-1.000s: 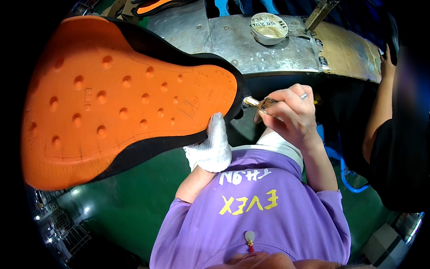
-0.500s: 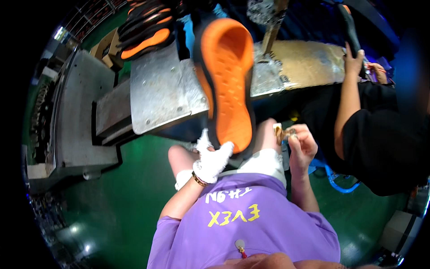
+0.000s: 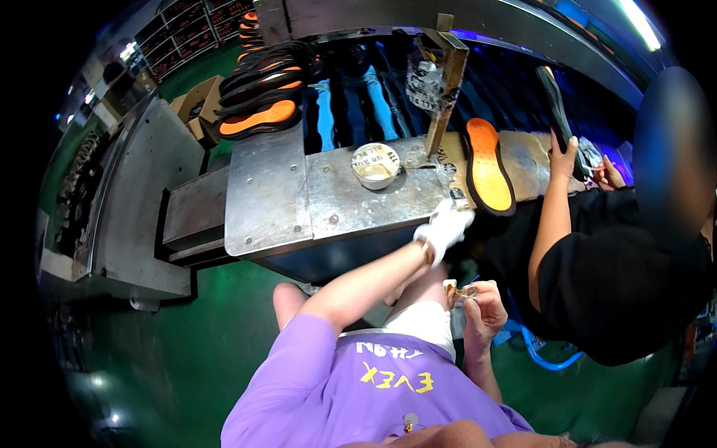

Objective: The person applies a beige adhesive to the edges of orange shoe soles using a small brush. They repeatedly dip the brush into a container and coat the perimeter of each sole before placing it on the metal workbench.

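An orange shoe sole with a black rim point(image 3: 489, 168) lies on the right part of the bench, its near end slightly past the edge. Just left of that end, apart from it, is my left hand point(image 3: 449, 230) in a white glove, fingers stretched out and holding nothing. My bare right hand point(image 3: 485, 312), low beside my thigh, is closed on a small brush-like tool point(image 3: 451, 291) with a brown body and pale tip. A white round tub point(image 3: 376, 166) with pale residue inside stands on the metal plate.
Stacked black and orange soles point(image 3: 261, 116) stand at the bench's left end. Behind runs a dark conveyor point(image 3: 347, 104) carrying blue pieces. A wooden post point(image 3: 447, 93) rises from the bench. To the right a co-worker in black point(image 3: 612, 261) holds a dark sole point(image 3: 554, 101).
My left hand has carried the sole from over my lap to the right and let it go on the bench. The tub, formerly behind the sole, now shows. My right hand keeps its tool.
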`<control>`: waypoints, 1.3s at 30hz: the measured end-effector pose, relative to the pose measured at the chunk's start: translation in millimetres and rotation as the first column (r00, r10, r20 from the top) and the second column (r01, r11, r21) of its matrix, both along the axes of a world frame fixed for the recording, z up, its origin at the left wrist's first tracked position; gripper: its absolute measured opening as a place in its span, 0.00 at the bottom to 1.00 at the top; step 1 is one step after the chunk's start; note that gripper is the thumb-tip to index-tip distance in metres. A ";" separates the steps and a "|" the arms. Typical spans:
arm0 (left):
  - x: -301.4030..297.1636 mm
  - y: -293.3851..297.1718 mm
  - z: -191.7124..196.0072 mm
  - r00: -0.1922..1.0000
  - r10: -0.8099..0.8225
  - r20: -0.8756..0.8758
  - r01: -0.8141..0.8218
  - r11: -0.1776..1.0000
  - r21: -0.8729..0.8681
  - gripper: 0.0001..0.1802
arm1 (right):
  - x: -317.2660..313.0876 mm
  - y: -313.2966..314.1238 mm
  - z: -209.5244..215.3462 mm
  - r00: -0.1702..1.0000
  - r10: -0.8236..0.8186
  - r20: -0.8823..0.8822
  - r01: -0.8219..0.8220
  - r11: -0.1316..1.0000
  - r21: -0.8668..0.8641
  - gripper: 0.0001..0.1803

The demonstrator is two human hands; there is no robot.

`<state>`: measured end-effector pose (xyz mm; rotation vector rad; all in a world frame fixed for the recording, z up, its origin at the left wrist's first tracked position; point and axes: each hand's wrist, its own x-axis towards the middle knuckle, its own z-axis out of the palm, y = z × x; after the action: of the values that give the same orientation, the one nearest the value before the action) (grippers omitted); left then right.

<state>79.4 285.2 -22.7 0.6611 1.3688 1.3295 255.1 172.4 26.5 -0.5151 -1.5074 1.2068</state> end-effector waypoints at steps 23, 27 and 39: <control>-204.1 -280.7 11.7 0.630 0.650 -0.425 -0.454 0.752 0.478 0.14 | -191.6 17.0 -26.7 0.747 0.532 0.399 -0.185 0.743 -0.643 0.02; -238.5 -280.2 41.0 0.640 0.724 -0.258 -0.604 0.681 0.414 0.12 | -219.1 14.9 16.7 0.732 0.571 0.372 -0.182 0.690 -0.701 0.03; -334.1 -182.2 299.4 0.551 0.834 -0.004 -0.459 0.308 0.833 0.22 | -251.9 39.4 153.1 0.853 0.452 0.262 -0.284 0.822 -0.494 0.03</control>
<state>-254.7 103.0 276.6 1.0583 1.4725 2.7199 3.2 211.8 179.7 -0.8063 -1.7077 1.8716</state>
